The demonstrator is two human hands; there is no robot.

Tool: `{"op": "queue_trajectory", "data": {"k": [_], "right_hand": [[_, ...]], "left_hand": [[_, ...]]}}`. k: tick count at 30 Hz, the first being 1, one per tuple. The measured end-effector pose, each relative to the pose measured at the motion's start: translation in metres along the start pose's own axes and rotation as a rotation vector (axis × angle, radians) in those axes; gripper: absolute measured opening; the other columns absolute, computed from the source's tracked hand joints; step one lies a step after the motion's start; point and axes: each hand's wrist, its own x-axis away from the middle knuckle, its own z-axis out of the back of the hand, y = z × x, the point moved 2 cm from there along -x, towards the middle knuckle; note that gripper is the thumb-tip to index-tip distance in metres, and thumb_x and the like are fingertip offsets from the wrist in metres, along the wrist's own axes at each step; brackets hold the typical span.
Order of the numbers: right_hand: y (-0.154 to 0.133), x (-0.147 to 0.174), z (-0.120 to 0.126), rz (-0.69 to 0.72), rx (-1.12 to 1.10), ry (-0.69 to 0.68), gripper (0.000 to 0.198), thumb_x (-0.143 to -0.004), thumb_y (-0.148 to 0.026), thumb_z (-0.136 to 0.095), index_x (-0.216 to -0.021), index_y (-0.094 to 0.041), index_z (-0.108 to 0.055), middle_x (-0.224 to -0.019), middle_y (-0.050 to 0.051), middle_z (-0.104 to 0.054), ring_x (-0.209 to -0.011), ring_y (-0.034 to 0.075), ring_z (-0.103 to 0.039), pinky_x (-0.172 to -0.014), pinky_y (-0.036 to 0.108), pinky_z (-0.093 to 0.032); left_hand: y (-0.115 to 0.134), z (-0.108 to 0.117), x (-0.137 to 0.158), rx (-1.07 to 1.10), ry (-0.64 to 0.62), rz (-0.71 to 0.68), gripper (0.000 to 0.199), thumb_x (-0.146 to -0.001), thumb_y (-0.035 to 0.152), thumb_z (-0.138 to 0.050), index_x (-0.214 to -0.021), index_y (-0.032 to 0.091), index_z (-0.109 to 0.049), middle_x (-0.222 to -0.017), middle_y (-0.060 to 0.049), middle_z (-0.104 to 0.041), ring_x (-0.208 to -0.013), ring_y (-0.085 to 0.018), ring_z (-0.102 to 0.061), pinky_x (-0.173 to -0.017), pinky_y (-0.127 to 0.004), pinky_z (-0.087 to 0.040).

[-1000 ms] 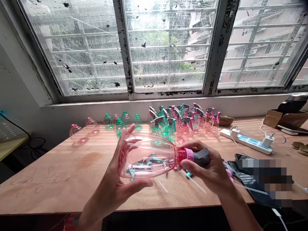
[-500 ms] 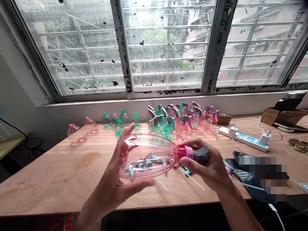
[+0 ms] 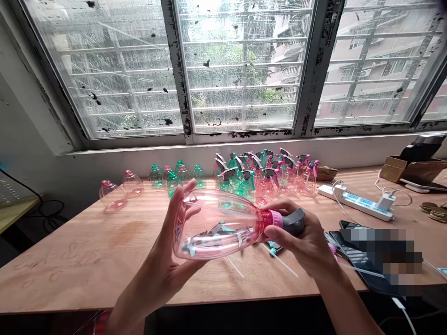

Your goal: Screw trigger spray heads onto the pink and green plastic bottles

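A clear pink spray bottle (image 3: 216, 209) lies on its side in the air between my hands, above the wooden table. My left hand (image 3: 167, 251) is wrapped around its base end, thumb below and fingers behind. At the neck, my right hand (image 3: 300, 237) pinches the pink collar (image 3: 275, 218) of the grey-and-pink spray head (image 3: 294, 222), which sits on the bottle's mouth. A thin tube shows inside the bottle. Through its wall I see loose green-and-grey spray heads on the table, partly hidden; white dip tubes (image 3: 281, 260) stick out from there.
Behind stand several pink and green bottles with spray heads (image 3: 265, 186). Open-necked bottles (image 3: 111, 195) stand at the back left. A white power strip (image 3: 356, 203), dark phones (image 3: 352, 251), a cardboard box (image 3: 394, 168) and cables are on the right. The table's front edge (image 3: 209, 302) runs below my hands.
The bottle has turned slightly in my hands, and my left thumb has drawn back toward the base. The right hand keeps its grip at the collar.
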Motion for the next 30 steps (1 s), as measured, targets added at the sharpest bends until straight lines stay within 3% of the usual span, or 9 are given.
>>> {"op": "queue_trajectory", "data": {"k": [2,4,7,9,15,18,21,27,30], "right_hand": [[0.0008,-0.0004,-0.0004,-0.01,-0.014,-0.007,0.032,-0.085,-0.042,-0.091,-0.104,-0.021,-0.077,-0.076,0.003,-0.077,-0.063,0.02,-0.075,-0.057,0.027,-0.06],[-0.0001,0.0,-0.0013,0.015,0.033,0.003,0.031,-0.085,-0.042,-0.091,-0.103,-0.021,-0.078,-0.074,0.003,-0.076,-0.061,0.019,-0.071,-0.053,0.026,-0.056],[-0.0021,0.0009,-0.0037,0.059,0.099,-0.002,0.029,-0.084,-0.037,-0.092,-0.103,-0.02,-0.079,-0.071,0.0,-0.071,-0.054,0.014,-0.063,-0.047,0.023,-0.05],[-0.0019,0.0009,-0.005,0.053,0.08,-0.018,0.028,-0.084,-0.035,-0.092,-0.104,-0.021,-0.078,-0.071,-0.001,-0.071,-0.053,0.013,-0.062,-0.048,0.021,-0.05],[0.0021,-0.0002,-0.0043,-0.028,-0.012,-0.026,0.031,-0.085,-0.041,-0.091,-0.105,-0.021,-0.078,-0.078,0.002,-0.076,-0.064,0.018,-0.072,-0.059,0.026,-0.057],[-0.0002,0.0004,-0.0035,0.016,0.022,-0.026,0.028,-0.085,-0.037,-0.091,-0.104,-0.021,-0.078,-0.076,0.001,-0.074,-0.059,0.015,-0.065,-0.054,0.023,-0.052],[-0.0021,0.0006,-0.003,0.055,0.06,-0.031,0.027,-0.083,-0.033,-0.093,-0.104,-0.022,-0.08,-0.077,0.0,-0.074,-0.059,0.013,-0.061,-0.052,0.021,-0.049],[0.0022,0.0006,-0.0056,-0.029,-0.036,-0.069,0.026,-0.086,-0.038,-0.091,-0.104,-0.023,-0.08,-0.075,0.001,-0.075,-0.06,0.015,-0.067,-0.054,0.023,-0.053],[0.0015,0.0011,-0.0071,0.0,-0.043,-0.059,0.025,-0.085,-0.033,-0.092,-0.104,-0.024,-0.08,-0.075,0.0,-0.075,-0.058,0.014,-0.066,-0.051,0.021,-0.053]], "left_hand": [[-0.0009,0.0006,0.001,0.024,0.0,-0.015,0.1,-0.101,0.02,-0.07,-0.168,0.056,-0.006,-0.181,-0.001,-0.02,-0.165,-0.036,-0.027,-0.125,-0.063,-0.042],[-0.0011,0.0013,0.0008,0.043,0.004,0.016,0.106,-0.096,0.025,-0.078,-0.169,0.055,-0.008,-0.181,-0.003,-0.022,-0.163,-0.037,-0.031,-0.124,-0.061,-0.046],[0.0004,0.0031,-0.0008,0.069,0.004,0.058,0.105,-0.085,0.044,-0.089,-0.169,0.047,-0.025,-0.181,-0.004,-0.021,-0.164,-0.042,-0.026,-0.125,-0.059,-0.045],[0.0014,0.0046,-0.0014,0.068,0.001,0.065,0.097,-0.087,0.045,-0.087,-0.167,0.044,-0.032,-0.181,-0.004,-0.022,-0.165,-0.042,-0.022,-0.127,-0.058,-0.043],[0.004,0.0047,0.0004,0.036,-0.015,-0.042,0.102,-0.099,0.017,-0.073,-0.168,0.056,-0.009,-0.182,0.001,-0.018,-0.167,-0.032,-0.023,-0.127,-0.054,-0.044],[0.004,0.0039,-0.0004,0.025,-0.024,-0.022,0.108,-0.094,0.026,-0.082,-0.17,0.051,-0.009,-0.183,-0.002,-0.015,-0.168,-0.035,-0.018,-0.128,-0.055,-0.04],[0.0035,0.0057,-0.0011,0.041,-0.02,0.029,0.109,-0.085,0.041,-0.089,-0.171,0.043,-0.022,-0.182,-0.006,-0.016,-0.166,-0.041,-0.02,-0.13,-0.059,-0.036],[0.0066,0.0095,0.0021,0.008,-0.028,-0.031,0.102,-0.098,0.018,-0.073,-0.168,0.055,-0.008,-0.182,0.001,-0.016,-0.167,-0.034,-0.022,-0.128,-0.061,-0.037],[0.006,0.0085,0.0028,-0.023,-0.038,-0.012,0.106,-0.096,0.023,-0.077,-0.17,0.05,-0.005,-0.183,-0.001,-0.014,-0.167,-0.037,-0.02,-0.128,-0.062,-0.038]]}}
